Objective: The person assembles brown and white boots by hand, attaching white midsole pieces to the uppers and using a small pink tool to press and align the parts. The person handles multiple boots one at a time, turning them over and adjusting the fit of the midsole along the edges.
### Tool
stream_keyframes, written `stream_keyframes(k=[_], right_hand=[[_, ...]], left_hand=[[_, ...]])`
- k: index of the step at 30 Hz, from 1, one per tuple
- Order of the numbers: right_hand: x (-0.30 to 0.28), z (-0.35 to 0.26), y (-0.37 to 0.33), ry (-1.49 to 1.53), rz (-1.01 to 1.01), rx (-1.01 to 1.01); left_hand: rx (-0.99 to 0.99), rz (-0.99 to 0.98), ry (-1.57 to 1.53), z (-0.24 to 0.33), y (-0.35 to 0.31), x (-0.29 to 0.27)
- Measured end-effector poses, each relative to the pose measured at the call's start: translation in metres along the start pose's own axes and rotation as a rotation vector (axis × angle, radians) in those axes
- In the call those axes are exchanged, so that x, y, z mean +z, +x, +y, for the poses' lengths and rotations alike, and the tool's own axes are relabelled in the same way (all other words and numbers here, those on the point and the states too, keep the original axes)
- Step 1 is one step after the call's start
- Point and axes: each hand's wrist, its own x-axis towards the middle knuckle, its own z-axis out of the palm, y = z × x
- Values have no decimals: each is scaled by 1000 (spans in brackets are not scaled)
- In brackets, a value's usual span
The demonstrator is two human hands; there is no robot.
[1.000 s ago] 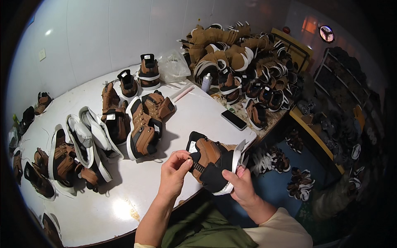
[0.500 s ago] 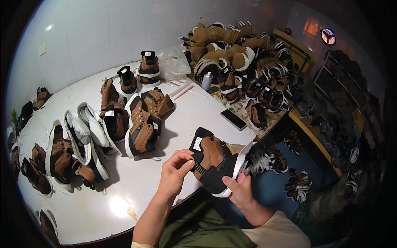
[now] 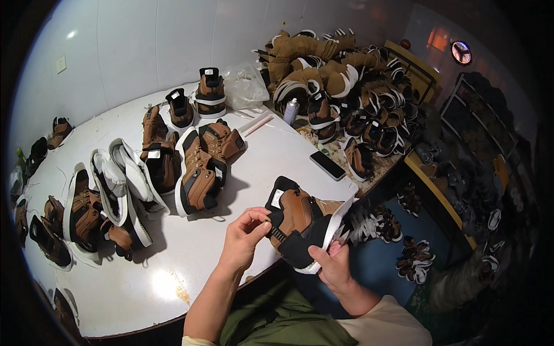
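Observation:
A brown and black shoe upper (image 3: 299, 212) with a white lower edge is held up over the front edge of the table. At its black heel end, my left hand (image 3: 247, 233) pinches the fabric between thumb and fingers, beside a ribbed strip. Gripping the white edge from the right is my right hand (image 3: 334, 264), its thumb pressed on the black panel and its other fingers mostly hidden behind. Something pale and pointed shows near those fingers, too unclear to name. A white label sits inside the upper's collar.
Brown shoes (image 3: 199, 173) and white liners (image 3: 115, 190) crowd the white table's (image 3: 156, 282) left half. A black phone (image 3: 327, 166) and a spray can (image 3: 291, 111) lie toward the right. Brown uppers (image 3: 320, 72) are heaped behind; more shoes (image 3: 415, 259) lie on the blue floor.
Both hands keep the same hold on the shoe upper. The view has shifted slightly; nothing else has visibly moved.

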Motion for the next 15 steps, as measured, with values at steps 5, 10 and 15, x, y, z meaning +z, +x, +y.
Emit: stream_keyframes(k=[5,10,15], right_hand=[[-9,8,1,-64,4,-1],[-4,5,2,-57,-1,11],[-7,8,3,-77,-24,23]], left_hand=[[16,0,2,0,-1,0],[32,8,16,0,-2,-2],[39,0,21,-2,-1,-4]])
